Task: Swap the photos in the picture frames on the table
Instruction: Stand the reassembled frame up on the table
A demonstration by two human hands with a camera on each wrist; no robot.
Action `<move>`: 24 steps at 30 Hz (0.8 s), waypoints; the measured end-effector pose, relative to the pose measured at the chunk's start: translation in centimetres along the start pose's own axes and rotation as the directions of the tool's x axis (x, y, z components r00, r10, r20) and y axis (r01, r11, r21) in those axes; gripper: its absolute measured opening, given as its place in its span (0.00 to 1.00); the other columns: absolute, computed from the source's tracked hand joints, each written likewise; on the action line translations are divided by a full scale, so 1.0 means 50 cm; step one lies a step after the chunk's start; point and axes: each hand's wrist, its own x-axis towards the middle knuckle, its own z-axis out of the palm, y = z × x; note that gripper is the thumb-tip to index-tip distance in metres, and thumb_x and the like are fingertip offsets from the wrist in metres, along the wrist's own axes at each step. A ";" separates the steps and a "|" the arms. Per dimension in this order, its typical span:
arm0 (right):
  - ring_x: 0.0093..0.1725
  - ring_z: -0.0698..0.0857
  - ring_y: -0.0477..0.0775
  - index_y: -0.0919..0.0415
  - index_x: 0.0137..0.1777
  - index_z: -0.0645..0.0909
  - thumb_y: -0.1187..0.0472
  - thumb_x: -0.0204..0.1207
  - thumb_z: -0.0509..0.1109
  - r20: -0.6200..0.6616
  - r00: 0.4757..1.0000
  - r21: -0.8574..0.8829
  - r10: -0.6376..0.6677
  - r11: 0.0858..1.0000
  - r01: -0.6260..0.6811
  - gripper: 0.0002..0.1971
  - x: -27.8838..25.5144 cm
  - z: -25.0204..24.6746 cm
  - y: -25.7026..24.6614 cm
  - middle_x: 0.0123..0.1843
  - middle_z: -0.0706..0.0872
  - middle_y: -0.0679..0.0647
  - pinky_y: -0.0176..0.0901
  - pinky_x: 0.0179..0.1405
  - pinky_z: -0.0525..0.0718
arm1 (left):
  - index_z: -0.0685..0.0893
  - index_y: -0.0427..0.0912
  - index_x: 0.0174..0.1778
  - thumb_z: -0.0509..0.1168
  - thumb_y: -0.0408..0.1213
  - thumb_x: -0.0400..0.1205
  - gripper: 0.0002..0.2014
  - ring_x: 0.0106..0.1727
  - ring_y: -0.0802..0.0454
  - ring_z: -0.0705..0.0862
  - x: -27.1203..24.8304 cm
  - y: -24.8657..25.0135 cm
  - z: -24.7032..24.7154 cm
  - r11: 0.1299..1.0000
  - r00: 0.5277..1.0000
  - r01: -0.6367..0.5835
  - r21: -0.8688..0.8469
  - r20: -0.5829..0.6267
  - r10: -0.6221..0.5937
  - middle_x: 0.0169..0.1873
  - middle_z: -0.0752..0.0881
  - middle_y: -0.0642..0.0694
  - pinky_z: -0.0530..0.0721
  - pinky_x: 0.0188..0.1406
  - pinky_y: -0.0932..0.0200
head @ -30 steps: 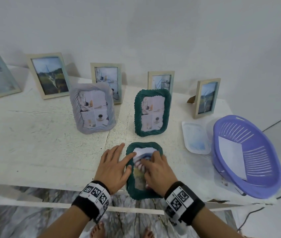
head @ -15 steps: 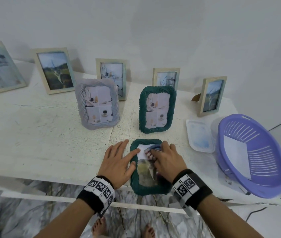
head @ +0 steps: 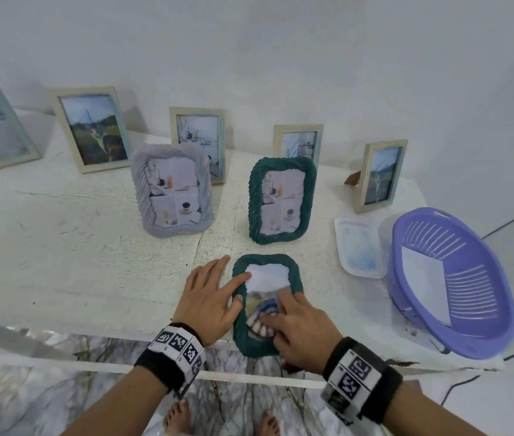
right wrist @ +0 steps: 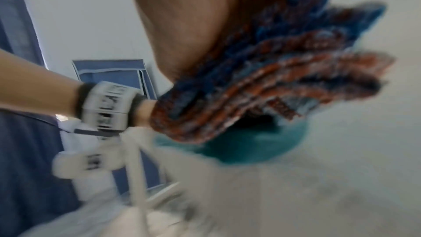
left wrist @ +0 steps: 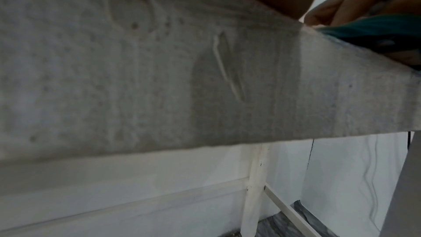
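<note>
A dark green woven picture frame [head: 297,278] lies flat at the table's front edge, with a landscape photo [head: 268,275] under its glass. My left hand [head: 218,287] lies flat with spread fingers on the table; its index finger and thumb press the frame's left rim. My right hand [head: 293,325] grips a striped red, blue and white cloth [head: 263,319] and presses it onto the lower half of the glass. The right wrist view shows the cloth [right wrist: 284,82] bunched under my palm, above the green frame [right wrist: 250,147]. A lavender frame [head: 172,190] and a second green frame [head: 282,199] stand upright behind.
Several wooden frames [head: 92,130] lean along the back wall. A purple basket [head: 482,325] holding a white sheet sits at the right, with a clear plastic lid [head: 359,247] beside it. The table's front edge [head: 92,325] runs just under my wrists.
My right hand has slid the cloth from the top of the flat frame's glass down to its lower half. The left hand has stayed on the left rim.
</note>
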 end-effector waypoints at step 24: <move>0.57 0.72 0.54 0.41 0.68 0.79 0.50 0.79 0.58 0.013 1.000 -0.031 -0.025 0.999 0.026 0.19 -0.003 -0.018 0.051 0.57 0.73 0.52 0.48 0.48 0.80 | 0.65 0.66 0.79 0.45 0.56 0.84 0.25 0.81 0.42 0.60 -0.002 -0.001 -0.001 1.000 1.000 -0.013 0.013 -0.009 0.014 0.83 0.62 0.44 0.50 0.79 0.44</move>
